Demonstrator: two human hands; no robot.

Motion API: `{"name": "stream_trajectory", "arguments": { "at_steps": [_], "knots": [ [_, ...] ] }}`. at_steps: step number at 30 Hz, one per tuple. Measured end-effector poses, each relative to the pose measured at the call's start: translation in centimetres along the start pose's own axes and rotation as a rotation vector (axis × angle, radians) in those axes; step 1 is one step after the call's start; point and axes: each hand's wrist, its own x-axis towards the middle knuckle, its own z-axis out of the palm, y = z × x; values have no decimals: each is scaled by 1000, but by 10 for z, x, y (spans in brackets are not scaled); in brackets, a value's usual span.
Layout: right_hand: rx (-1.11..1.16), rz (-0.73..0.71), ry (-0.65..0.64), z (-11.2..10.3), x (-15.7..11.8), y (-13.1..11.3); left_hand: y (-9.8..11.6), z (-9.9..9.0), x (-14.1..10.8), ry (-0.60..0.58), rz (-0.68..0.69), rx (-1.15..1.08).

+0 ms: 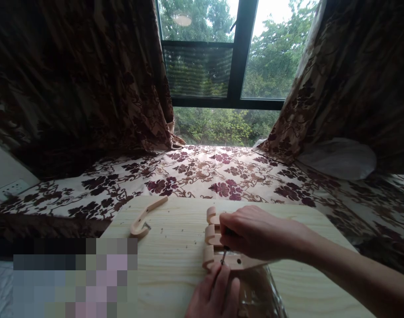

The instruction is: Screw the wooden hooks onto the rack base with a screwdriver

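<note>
In the head view, my right hand (244, 232) is closed around the dark handle of a screwdriver, and its metal shaft (225, 255) points down. The tip meets a small screw (222, 262) at the nearest of several curved wooden hooks (208, 257). These pale hooks lie side by side, partly hidden under my right hand. My left hand (213, 291) comes from below, its fingertips closed around the screw at the hook's edge. A dark hole (239, 261) shows in the nearest hook, right of the screwdriver.
One loose wooden hook (145, 218) with a metal piece lies left on the light wooden board (168, 274). Small screws are scattered between. A clear plastic bag (259, 287) lies beside my left hand. Beyond are a floral cloth (202, 170), curtains and a window. A blurred patch covers the lower left.
</note>
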Motion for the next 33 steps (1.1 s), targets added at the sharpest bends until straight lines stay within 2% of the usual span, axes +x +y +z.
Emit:
{"name": "stream_trajectory", "arguments": {
  "at_steps": [3,9,12,16,19,23,27,29,33],
  "knots": [
    [-13,-5,-14,-7,-1,-3,-4,-1,0,-20,41,-3],
    [-69,-165,-157,-28,-2,-15,-7,-5,2,-93,89,-35],
    [-83,-163,-160,-23,1,-16,-8,-4,1,-125,87,-61],
    [-88,-114,-68,-8,7,-11,-8,-2,-1,-125,96,-67],
    [-110,-73,-27,-5,10,-8,-8,-2,-1,-105,96,-71],
    [-142,-103,-69,-17,8,-13,-6,-4,0,-86,79,-67],
    [-159,-208,-194,-25,2,-21,-5,-6,3,-84,64,-62],
    [-170,-207,-244,-24,1,-23,-5,-7,3,-81,53,-63],
    [-139,-138,-180,-17,3,-18,-5,-10,3,-116,51,-83]
  ]
}}
